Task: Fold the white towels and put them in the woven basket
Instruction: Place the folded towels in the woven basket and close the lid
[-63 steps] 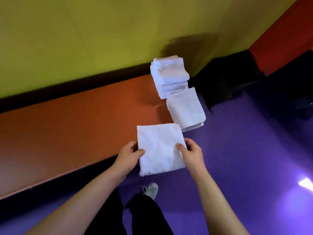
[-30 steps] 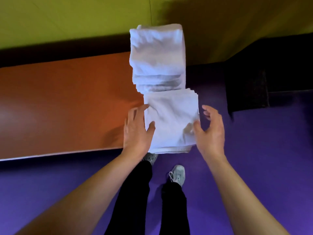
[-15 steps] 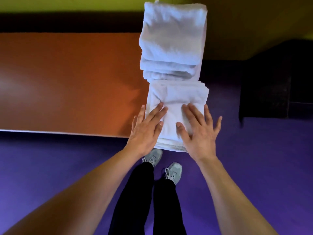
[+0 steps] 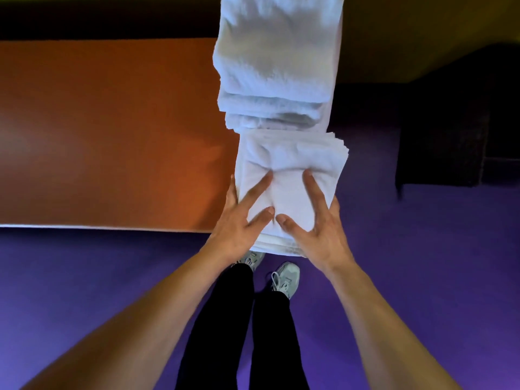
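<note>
A low pile of folded white towels lies at the right end of the orange table, overhanging its near corner. Both my hands press flat on its top towel, fingers spread: my left hand on the left side, my right hand on the right side, thumbs nearly touching. Behind it stands a taller stack of folded white towels. A dark woven basket sits in shadow on the floor to the right.
A yellow-green wall runs behind the table. Purple floor spreads to the right and near side. My legs in black trousers and grey shoes stand just below the towel pile.
I laid the folded towel on the low pile, then set both hands flat on it. Since half a second ago the view has come closer and my fingers have slid further onto the towel.
</note>
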Motion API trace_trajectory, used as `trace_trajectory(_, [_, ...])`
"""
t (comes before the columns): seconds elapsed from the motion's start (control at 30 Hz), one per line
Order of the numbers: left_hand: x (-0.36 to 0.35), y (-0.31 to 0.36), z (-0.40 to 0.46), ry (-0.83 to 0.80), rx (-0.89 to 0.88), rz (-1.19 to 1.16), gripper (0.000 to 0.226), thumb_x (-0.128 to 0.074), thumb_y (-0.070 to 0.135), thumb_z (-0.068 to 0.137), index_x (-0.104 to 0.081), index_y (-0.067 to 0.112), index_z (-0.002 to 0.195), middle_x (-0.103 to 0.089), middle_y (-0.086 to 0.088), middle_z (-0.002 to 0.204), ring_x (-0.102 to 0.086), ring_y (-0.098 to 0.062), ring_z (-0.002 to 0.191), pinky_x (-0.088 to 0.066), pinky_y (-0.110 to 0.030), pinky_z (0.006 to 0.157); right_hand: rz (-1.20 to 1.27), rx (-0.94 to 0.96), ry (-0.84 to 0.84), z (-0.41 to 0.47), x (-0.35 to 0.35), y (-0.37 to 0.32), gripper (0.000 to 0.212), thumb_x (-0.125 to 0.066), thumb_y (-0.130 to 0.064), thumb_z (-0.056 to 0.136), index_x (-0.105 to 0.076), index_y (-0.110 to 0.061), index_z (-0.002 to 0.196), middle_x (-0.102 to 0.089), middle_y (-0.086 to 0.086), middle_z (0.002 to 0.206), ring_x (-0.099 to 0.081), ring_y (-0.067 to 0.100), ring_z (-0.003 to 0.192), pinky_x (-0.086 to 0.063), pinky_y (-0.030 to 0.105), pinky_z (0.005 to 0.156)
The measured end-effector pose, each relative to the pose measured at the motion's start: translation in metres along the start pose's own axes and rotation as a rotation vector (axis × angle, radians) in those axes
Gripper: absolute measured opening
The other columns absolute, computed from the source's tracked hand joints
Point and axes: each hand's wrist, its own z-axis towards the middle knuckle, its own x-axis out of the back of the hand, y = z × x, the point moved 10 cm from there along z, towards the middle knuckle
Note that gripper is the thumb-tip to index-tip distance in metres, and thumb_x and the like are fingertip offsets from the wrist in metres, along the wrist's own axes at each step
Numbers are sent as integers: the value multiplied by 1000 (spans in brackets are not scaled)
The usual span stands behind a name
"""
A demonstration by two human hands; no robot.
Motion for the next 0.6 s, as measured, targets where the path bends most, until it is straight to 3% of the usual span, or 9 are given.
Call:
trace_trajectory(0.07, [4, 0, 5, -41, 22, 10, 61, -58, 52, 96, -24, 72, 142, -25, 0, 154, -24, -14, 147, -27, -38, 121, 57, -4, -23, 5, 0, 4, 89, -75, -64, 78, -12, -76, 141, -17, -18, 157, -31, 0, 131, -40, 26, 90])
trace_trajectory(0.17, [5, -3, 11, -57, 29, -1, 63, -63, 50, 94, -27, 72, 140, -37, 0, 141, -37, -10, 131, -30, -20, 109, 93, -15, -5, 9, 1, 8, 91, -78, -61, 76, -15, -75, 141, -25, -18, 154, -32, 1, 133, -39, 28, 97])
trace_trajectory(0.27, [1, -3, 13, -67, 26, -46, 65, -68, 47, 92, -32, 70, 140, -40, 2, 137, -38, -4, 126, -26, -6, 96, 116, -27, 10, 12, 3, 9, 91, -79, -55, 77, -18, -74, 141, -30, -17, 152, -34, 0, 130, -36, 27, 99])
trace_trajectory(0.43, [7, -4, 21, -22, -3, -145, 61, -65, 48, 84, -44, 63, 139, -43, 15, 149, -29, -2, 138, -24, -4, 100, 162, -42, 83, 12, 4, 7, 90, -82, -49, 77, -23, -74, 139, -34, -11, 148, -36, -3, 128, -34, 24, 98])
trace_trajectory(0.53, [6, 0, 22, -22, -30, -242, 54, -62, 32, 93, -50, 48, 143, -44, 19, 152, -28, -5, 142, -24, 7, 94, 213, -39, 113, 11, 3, 5, 86, -81, -47, 78, -26, -73, 140, -37, -15, 146, -34, -16, 125, -33, 22, 100])
trace_trajectory(0.6, [7, 7, 22, -42, -59, -332, 52, -62, 20, 95, -53, 36, 144, -47, 17, 151, -32, -3, 143, -28, 6, 94, 265, -35, 135, 10, 3, 3, 83, -81, -45, 80, -29, -71, 140, -39, -21, 145, -32, -21, 126, -34, 23, 105])
